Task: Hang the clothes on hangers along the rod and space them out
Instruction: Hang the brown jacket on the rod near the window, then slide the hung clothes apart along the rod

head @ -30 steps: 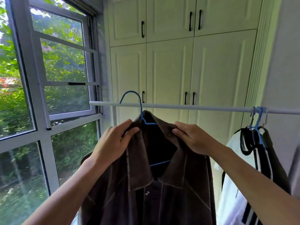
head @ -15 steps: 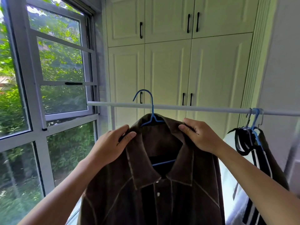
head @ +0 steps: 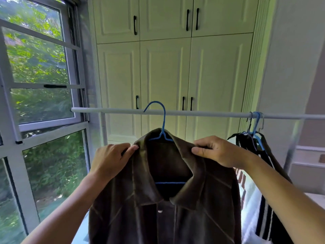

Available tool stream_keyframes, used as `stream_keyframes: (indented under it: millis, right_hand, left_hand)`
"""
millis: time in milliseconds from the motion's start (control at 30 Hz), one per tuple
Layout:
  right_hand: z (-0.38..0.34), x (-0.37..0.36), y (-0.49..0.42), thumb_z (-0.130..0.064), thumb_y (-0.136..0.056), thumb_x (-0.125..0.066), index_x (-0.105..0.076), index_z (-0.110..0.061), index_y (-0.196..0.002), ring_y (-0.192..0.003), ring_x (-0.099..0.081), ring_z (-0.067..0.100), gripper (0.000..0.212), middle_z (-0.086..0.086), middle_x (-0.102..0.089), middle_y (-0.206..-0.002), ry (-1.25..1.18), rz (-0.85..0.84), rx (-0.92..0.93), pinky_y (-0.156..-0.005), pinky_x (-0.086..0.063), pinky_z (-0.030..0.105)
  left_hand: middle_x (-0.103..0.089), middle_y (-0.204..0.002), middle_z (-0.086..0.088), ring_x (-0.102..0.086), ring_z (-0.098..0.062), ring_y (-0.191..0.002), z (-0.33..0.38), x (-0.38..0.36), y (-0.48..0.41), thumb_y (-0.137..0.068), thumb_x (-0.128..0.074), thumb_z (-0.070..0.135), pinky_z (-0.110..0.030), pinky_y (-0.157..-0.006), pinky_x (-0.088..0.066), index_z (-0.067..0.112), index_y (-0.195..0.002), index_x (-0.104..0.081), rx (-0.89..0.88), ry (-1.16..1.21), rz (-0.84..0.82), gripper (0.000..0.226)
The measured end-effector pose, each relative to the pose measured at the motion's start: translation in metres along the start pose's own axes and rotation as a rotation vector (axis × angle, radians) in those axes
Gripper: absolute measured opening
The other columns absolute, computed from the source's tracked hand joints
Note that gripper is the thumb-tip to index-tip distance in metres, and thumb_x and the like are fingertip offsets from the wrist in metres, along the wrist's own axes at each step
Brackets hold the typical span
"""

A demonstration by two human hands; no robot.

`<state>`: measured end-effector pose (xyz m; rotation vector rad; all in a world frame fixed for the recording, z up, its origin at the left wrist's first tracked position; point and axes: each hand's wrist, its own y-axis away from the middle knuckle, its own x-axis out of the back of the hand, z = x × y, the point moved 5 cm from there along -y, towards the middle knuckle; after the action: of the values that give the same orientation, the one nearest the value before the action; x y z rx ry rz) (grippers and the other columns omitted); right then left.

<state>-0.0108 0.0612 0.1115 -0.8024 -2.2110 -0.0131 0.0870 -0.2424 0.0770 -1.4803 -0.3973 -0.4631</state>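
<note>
A dark brown collared shirt point(head: 163, 213) sits on a blue hanger point(head: 163, 120). The hanger's hook rises in front of the white horizontal rod point(head: 202, 113); whether it rests on the rod I cannot tell. My left hand point(head: 110, 160) grips the shirt's left shoulder by the collar. My right hand point(head: 217, 151) grips the right shoulder. At the rod's right end hang bunched garments on hangers point(head: 255, 136), one black and white striped.
A large window point(head: 40, 103) runs along the left, close to the rod's left end. White cupboard doors point(head: 165, 73) with black handles stand behind the rod. A wall and white shelving point(head: 309, 155) are at the right.
The shirt on its hanger has moved up and to the right, so the hook now stands over the rod's middle. Both hands kept their grip on the shoulders.
</note>
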Motion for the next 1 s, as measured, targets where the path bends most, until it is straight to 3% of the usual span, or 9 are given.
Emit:
stream_keyframes:
  millis: [200,367,467,567,633,700,867,933,1000]
  right_hand:
    - [0.022,0.005,0.03,-0.029,-0.1,-0.062,-0.067,0.008,-0.119,-0.1,-0.067,0.039,0.042,0.042,-0.065,-0.117,-0.319,-0.001,-0.053,-0.092,-0.052,0.047]
    - [0.04,0.023,0.042,-0.034,-0.092,-0.065,-0.073,0.006,-0.105,-0.089,-0.073,0.023,0.042,0.016,-0.076,-0.099,-0.502,0.208,-0.034,-0.084,-0.058,0.031]
    - [0.048,0.03,0.049,-0.033,-0.099,-0.061,-0.077,-0.001,-0.109,-0.107,-0.073,0.03,0.037,0.019,-0.078,-0.111,-0.455,0.323,-0.023,-0.102,-0.053,0.042]
    - [0.057,0.033,0.054,-0.054,-0.09,-0.068,-0.073,0.003,-0.114,-0.123,-0.062,0.047,0.062,0.029,-0.071,-0.121,-0.436,0.38,0.0,-0.116,-0.04,0.056]
    - [0.062,0.036,0.057,-0.061,-0.084,-0.071,-0.071,0.008,-0.113,-0.122,-0.059,0.052,0.074,0.035,-0.068,-0.121,-0.448,0.401,-0.002,-0.116,-0.038,0.059]
    - [0.068,0.043,0.059,-0.049,-0.09,-0.068,-0.074,0.005,-0.11,-0.12,-0.062,0.049,0.058,0.033,-0.07,-0.119,-0.437,0.44,-0.004,-0.116,-0.04,0.057]
    - [0.079,0.067,0.063,-0.024,-0.104,-0.056,-0.079,-0.005,-0.103,-0.1,-0.074,0.017,0.031,0.013,-0.081,-0.105,-0.464,0.643,-0.085,-0.099,-0.052,0.03]
    - [0.089,0.079,0.06,-0.032,-0.102,-0.06,-0.072,0.009,-0.104,-0.099,-0.074,0.032,0.043,0.029,-0.074,-0.108,-0.422,0.765,-0.122,-0.088,-0.055,0.033]
    - [0.095,0.082,0.054,-0.059,-0.086,-0.071,-0.056,0.021,-0.109,-0.091,-0.066,0.05,0.084,0.046,-0.061,-0.11,-0.402,0.823,-0.128,-0.083,-0.048,0.04]
  left_hand:
    - [-0.06,-0.052,-0.001,-0.065,-0.034,-0.054,0.021,-0.036,-0.021,-0.098,-0.012,0.075,-0.029,-0.051,-0.029,0.017,-0.063,-0.051,-0.092,0.108,0.015,0.078]
    - [-0.062,-0.068,0.005,-0.065,-0.027,-0.073,0.047,-0.071,-0.052,-0.094,-0.016,0.08,-0.035,-0.067,-0.037,0.022,-0.07,-0.054,-0.046,0.113,-0.037,0.074]
    - [-0.063,-0.082,0.013,-0.063,-0.02,-0.089,0.067,-0.094,-0.061,-0.094,-0.035,0.076,-0.04,-0.082,-0.037,0.028,-0.079,-0.059,0.071,0.139,-0.121,0.056]
    - [-0.065,-0.094,0.015,-0.065,-0.017,-0.095,0.084,-0.113,-0.063,-0.095,-0.052,0.066,-0.041,-0.085,-0.044,0.034,-0.091,-0.06,0.159,0.28,-0.16,0.033]
    - [-0.067,-0.098,0.015,-0.065,-0.016,-0.096,0.095,-0.123,-0.062,-0.094,-0.054,0.062,-0.039,-0.082,-0.05,0.035,-0.096,-0.06,0.204,0.34,-0.194,0.028]
    - [-0.068,-0.099,0.015,-0.065,-0.014,-0.094,0.108,-0.129,-0.06,-0.094,-0.056,0.06,-0.036,-0.079,-0.052,0.035,-0.096,-0.06,0.243,0.397,-0.228,0.026]
    - [-0.07,-0.096,0.016,-0.067,-0.005,-0.086,0.142,-0.135,-0.053,-0.094,-0.058,0.056,-0.034,-0.078,-0.054,0.032,-0.093,-0.063,0.281,0.526,-0.273,0.025]
    - [-0.07,-0.094,0.017,-0.067,-0.003,-0.085,0.152,-0.136,-0.053,-0.094,-0.057,0.056,-0.033,-0.077,-0.054,0.032,-0.091,-0.063,0.297,0.572,-0.281,0.024]
    - [-0.071,-0.093,0.016,-0.066,-0.001,-0.086,0.163,-0.136,-0.053,-0.096,-0.057,0.053,-0.031,-0.074,-0.052,0.032,-0.091,-0.064,0.305,0.597,-0.297,0.022]
